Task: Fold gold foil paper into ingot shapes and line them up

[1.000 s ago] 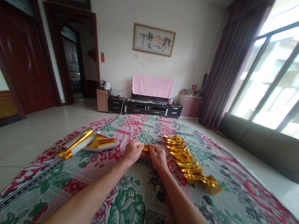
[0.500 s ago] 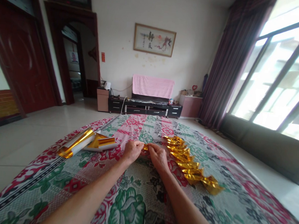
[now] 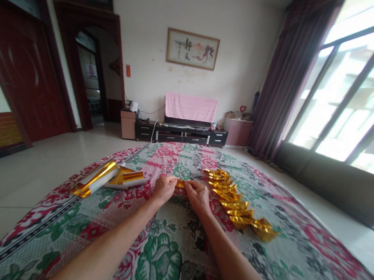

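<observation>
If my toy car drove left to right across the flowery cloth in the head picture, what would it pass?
Curled gold-and-white sheets → left hand → small gold piece between the hands → right hand → row of folded gold pieces.

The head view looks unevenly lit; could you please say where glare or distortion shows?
In the head view, glare washes out the window, the folded gold pieces glint, the red door looks slanted by wide-angle distortion, and the held gold piece is indistinct.
</observation>
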Motion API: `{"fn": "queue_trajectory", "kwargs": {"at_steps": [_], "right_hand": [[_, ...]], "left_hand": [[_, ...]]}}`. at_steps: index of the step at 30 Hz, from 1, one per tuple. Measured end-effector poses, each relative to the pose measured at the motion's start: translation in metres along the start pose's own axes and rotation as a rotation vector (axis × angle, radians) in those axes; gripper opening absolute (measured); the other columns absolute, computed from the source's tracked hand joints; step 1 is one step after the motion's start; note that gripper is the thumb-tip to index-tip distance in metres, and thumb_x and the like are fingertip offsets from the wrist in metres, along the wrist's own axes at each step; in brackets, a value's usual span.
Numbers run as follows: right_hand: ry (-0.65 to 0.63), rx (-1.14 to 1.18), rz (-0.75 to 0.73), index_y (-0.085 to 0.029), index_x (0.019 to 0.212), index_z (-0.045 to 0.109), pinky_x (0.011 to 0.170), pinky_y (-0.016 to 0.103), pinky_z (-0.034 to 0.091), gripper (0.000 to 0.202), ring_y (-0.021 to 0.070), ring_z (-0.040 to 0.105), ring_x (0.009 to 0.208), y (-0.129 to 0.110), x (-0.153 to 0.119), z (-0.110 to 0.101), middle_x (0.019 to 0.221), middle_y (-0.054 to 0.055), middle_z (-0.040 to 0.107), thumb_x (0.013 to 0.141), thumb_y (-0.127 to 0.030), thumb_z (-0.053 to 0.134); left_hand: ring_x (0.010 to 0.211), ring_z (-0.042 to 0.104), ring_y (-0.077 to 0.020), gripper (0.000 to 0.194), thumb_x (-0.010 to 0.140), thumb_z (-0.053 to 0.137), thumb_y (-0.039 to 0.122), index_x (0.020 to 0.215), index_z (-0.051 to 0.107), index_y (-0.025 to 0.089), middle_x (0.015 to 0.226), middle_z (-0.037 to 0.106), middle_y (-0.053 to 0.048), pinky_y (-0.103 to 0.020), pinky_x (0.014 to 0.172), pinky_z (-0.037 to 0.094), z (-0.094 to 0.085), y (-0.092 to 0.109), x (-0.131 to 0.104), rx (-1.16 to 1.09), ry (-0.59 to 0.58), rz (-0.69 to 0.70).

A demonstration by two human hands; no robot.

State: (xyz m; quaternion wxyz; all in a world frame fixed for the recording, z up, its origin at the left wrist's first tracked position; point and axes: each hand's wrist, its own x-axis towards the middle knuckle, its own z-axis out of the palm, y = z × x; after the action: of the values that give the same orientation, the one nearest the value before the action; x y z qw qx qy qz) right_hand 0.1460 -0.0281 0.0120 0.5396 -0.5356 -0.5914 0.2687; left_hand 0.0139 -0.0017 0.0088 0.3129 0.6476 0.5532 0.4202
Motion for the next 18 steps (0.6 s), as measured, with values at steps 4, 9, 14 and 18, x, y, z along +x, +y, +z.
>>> {"fn": "queue_trajectory", "kwargs": {"at_steps": [4, 9, 14, 18], "right_hand": [[0.044, 0.007, 0.031, -0.015, 0.075, 0.07, 0.053, 0.022, 0.047, 0.028, 0.0159, 0.062, 0.055, 0.0022, 0.0015, 0.0001, 0.059, 0.003, 0.068, 0.071, -0.035, 0.051], [0.012, -0.019, 0.01, -0.016, 0.076, 0.07, 0.053, 0.021, 0.047, 0.029, 0.0157, 0.063, 0.057, 0.0046, 0.0015, -0.0006, 0.06, 0.002, 0.068, 0.071, -0.038, 0.052], [0.018, -0.003, 0.015, -0.016, 0.077, 0.07, 0.053, 0.022, 0.047, 0.03, 0.0158, 0.063, 0.056, 0.0049, 0.0009, -0.0004, 0.06, 0.002, 0.068, 0.072, -0.039, 0.052], [0.008, -0.004, 0.01, -0.016, 0.078, 0.07, 0.053, 0.022, 0.047, 0.03, 0.0162, 0.063, 0.057, 0.0047, 0.0007, -0.0001, 0.061, 0.002, 0.068, 0.072, -0.039, 0.052]], "left_hand": [[0.068, 0.064, -0.0127, 0.03, 0.08, 0.043, 0.022, 0.094, 0.069, 0.018, 0.076, 0.071, -0.005, -0.019, 0.057, 0.045, -0.0002, 0.0043, -0.0033, 0.115, 0.01, 0.036], [0.07, 0.064, -0.013, 0.031, 0.081, 0.042, 0.021, 0.096, 0.068, 0.019, 0.074, 0.07, -0.004, -0.02, 0.061, 0.045, -0.0012, 0.0078, -0.0054, 0.145, 0.038, 0.036], [0.074, 0.064, -0.0144, 0.03, 0.08, 0.043, 0.021, 0.095, 0.069, 0.019, 0.077, 0.071, -0.005, -0.021, 0.062, 0.046, -0.0018, 0.0085, -0.005, 0.172, 0.052, 0.051], [0.074, 0.064, -0.0145, 0.03, 0.08, 0.043, 0.02, 0.096, 0.068, 0.019, 0.077, 0.071, -0.004, -0.021, 0.062, 0.047, -0.0018, 0.0091, -0.0046, 0.166, 0.057, 0.053]]}}
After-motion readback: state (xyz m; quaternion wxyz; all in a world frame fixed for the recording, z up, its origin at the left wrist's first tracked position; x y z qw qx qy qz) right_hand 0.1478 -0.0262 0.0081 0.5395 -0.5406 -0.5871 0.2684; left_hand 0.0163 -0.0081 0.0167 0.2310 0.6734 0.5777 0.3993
